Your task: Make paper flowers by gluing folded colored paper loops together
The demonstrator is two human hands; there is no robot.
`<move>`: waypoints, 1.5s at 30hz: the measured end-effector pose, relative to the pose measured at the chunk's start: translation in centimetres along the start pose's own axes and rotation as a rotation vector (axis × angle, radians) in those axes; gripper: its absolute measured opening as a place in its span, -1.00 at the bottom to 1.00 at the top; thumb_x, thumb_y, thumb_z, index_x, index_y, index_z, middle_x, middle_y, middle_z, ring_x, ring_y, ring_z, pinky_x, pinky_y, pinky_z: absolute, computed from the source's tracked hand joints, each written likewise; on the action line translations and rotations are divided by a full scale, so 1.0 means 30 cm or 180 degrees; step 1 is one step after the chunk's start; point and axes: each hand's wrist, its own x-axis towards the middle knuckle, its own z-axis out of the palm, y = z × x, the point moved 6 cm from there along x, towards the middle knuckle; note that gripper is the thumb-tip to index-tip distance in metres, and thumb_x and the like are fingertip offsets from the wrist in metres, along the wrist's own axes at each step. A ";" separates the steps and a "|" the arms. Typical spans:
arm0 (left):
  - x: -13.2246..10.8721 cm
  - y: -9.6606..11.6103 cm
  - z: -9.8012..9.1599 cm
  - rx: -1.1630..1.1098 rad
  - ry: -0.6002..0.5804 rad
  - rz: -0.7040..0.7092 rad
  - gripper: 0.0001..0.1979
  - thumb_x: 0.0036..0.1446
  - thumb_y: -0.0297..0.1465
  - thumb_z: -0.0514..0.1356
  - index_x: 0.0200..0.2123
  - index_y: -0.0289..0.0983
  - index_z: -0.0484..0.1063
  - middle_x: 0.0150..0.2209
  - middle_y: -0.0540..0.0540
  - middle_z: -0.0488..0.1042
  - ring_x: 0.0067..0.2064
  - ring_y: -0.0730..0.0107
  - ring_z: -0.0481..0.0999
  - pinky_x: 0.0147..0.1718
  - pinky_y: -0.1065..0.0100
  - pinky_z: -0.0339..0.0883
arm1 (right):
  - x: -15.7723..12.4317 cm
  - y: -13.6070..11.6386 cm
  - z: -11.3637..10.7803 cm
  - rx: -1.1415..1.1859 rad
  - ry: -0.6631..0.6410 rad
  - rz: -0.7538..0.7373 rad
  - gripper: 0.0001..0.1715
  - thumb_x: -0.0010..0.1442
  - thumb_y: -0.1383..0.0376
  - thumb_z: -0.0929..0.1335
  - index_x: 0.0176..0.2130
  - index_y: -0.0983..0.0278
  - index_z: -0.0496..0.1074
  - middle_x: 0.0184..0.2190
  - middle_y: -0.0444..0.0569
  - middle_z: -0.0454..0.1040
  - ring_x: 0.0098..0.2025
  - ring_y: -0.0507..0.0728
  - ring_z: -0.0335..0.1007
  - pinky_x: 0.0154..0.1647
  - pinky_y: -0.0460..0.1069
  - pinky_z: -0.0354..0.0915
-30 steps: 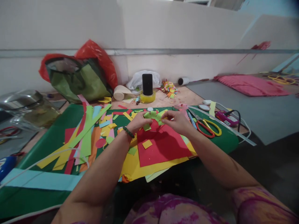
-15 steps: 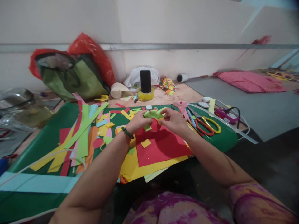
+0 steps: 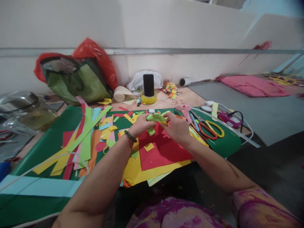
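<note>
Between my hands is a ring of curled light-green paper pieces [image 3: 156, 117], held just above a red paper sheet [image 3: 163, 152]. My left hand [image 3: 140, 125], with a dark beaded bracelet [image 3: 130, 136] at its wrist, pinches the left side of this green paper piece. On its right side the fingers of my right hand [image 3: 177, 126] are closed on the paper, near a bit of yellow. A small green square [image 3: 151, 130] hangs or lies by my left thumb; I cannot tell which. One yellow paper square [image 3: 148, 147] lies on the red sheet.
Paper strips [image 3: 86, 136] lie in a pile on the left. To the right are scissors [image 3: 209, 128], a pink glue gun [image 3: 186, 113] and a clear rod [image 3: 228, 125]. Behind stand a phone [image 3: 148, 85] on a tape roll [image 3: 149, 98], a green bag [image 3: 76, 79] and a glass jug [image 3: 21, 110].
The view has shifted slightly, so the scene sits a little lower. Both hands still hold the green paper piece; the fingers of my right hand have moved slightly on it.
</note>
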 end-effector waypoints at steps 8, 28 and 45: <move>-0.005 0.008 -0.009 -0.0019 0.0041 0.0041 -0.85 -0.27 -0.45 0.23 -0.49 -0.31 0.43 -0.61 0.07 0.37 -0.59 0.51 0.32 -0.60 0.49 0.21 | -0.028 -0.030 -0.023 0.0089 0.0195 -0.0441 -0.73 0.13 0.28 0.31 -0.13 0.26 0.38 -0.32 0.04 0.57 -0.35 0.18 0.50 -0.34 0.00 0.27; -0.023 0.026 -0.003 -0.0175 0.0035 -0.0120 -0.79 -0.27 -0.46 0.26 -0.42 -0.33 0.48 -0.59 0.07 0.39 -0.58 0.51 0.31 -0.59 0.47 0.22 | -0.011 0.005 -0.008 0.1025 0.0000 -0.0086 -0.80 0.05 0.35 0.29 -0.24 0.23 0.30 -0.43 -0.05 0.48 -0.46 0.09 0.44 -0.36 -0.02 0.36; -0.014 0.011 -0.004 -0.0848 -0.0015 -0.0099 -0.68 -0.29 -0.46 0.32 -0.32 -0.35 0.53 -0.42 -0.02 0.53 -0.47 0.49 0.43 -0.47 0.46 0.28 | -0.042 -0.013 -0.144 0.0782 0.1040 -0.0864 -0.84 0.10 0.24 0.37 -0.31 0.21 0.30 -0.44 -0.08 0.50 -0.49 0.06 0.35 -0.43 -0.05 0.27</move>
